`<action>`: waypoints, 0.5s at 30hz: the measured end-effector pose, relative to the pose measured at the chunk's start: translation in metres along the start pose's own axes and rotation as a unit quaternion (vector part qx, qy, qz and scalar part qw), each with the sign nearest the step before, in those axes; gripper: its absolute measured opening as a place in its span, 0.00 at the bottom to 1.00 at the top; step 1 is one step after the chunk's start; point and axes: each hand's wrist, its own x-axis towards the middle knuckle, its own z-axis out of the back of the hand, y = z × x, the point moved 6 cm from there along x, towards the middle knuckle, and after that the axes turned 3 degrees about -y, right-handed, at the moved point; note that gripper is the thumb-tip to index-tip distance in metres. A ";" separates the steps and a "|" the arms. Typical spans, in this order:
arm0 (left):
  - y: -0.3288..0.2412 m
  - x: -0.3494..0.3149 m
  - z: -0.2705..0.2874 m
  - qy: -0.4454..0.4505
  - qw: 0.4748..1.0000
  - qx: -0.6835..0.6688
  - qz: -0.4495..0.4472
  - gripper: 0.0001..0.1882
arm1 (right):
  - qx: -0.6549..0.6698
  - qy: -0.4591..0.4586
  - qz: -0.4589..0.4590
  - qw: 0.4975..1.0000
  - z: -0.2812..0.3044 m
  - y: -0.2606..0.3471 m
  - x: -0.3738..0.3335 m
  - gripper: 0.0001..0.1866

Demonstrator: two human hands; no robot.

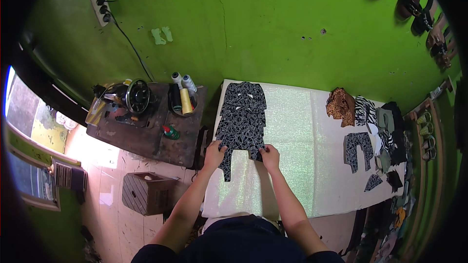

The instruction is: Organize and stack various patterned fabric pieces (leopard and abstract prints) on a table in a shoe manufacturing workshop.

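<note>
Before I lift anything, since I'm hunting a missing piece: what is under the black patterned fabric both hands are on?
The black patterned fabric lies on a glittery white sheet covering the table. Left hand and right hand press its lower edge. Whatever lies directly beneath is covered, so hidden pieces cannot be ruled out.

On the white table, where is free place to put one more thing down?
The widest bare patch of the white glittery table lies between the black patterned garment under the left hand and right hand, and the small patterned trousers piece. The near strip by the front edge is bare too. The right end is crowded with the fabric cut-pieces pile.
</note>
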 end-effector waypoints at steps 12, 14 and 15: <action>-0.001 0.010 0.000 0.020 0.999 0.022 0.014 0.17 | -0.070 -0.012 -0.021 0.997 -0.009 0.007 -0.004 0.13; -0.006 0.009 0.000 0.020 0.999 0.021 0.015 0.16 | -0.095 -0.022 -0.004 0.995 -0.010 0.002 -0.002 0.13; -0.008 0.008 0.003 0.014 1.000 0.024 0.014 0.17 | -0.116 -0.030 0.015 0.993 -0.010 0.006 -0.001 0.14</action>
